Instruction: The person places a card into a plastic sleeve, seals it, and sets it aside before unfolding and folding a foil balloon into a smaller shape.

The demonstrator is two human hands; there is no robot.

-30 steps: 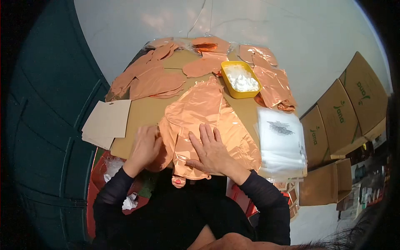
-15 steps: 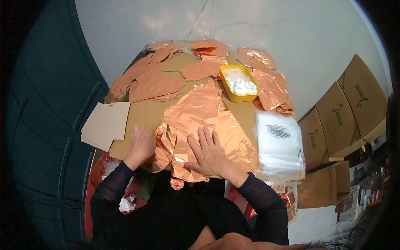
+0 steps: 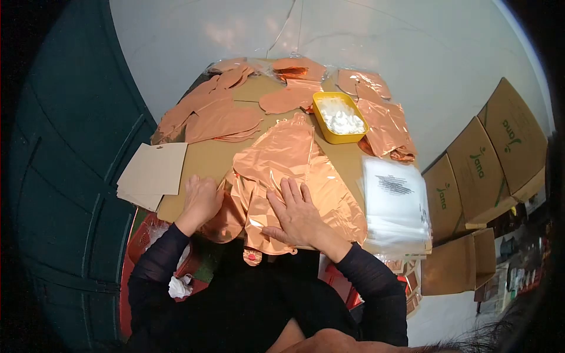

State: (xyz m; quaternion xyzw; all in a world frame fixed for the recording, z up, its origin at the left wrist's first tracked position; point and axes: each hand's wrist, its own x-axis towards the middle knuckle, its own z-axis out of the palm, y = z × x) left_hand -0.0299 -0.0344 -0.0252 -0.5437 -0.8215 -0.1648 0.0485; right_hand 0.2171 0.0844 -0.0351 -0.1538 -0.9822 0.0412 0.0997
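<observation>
A flat, uninflated copper-coloured foil balloon point(image 3: 282, 147) lies on the table in front of me, partly folded, with its near end over the front edge. My right hand point(image 3: 296, 219) rests flat on it, fingers spread. At its left edge my left hand point(image 3: 202, 201) is closed, pinching the foil; the fingertips are partly hidden. A small tab with a red mark point(image 3: 252, 257) hangs at the near end.
More flat foil balloons point(image 3: 220, 120) lie at the back and left. A yellow tub of white material point(image 3: 341, 138) stands behind right. Clear plastic bags point(image 3: 395, 217) are stacked right, cards point(image 3: 153, 170) left. Cartons point(image 3: 482, 162) stand beyond the table's right side.
The left part of the foil has shifted and creased slightly beside my left hand. My right hand stays flat in nearly the same place. The whole view has moved a little.
</observation>
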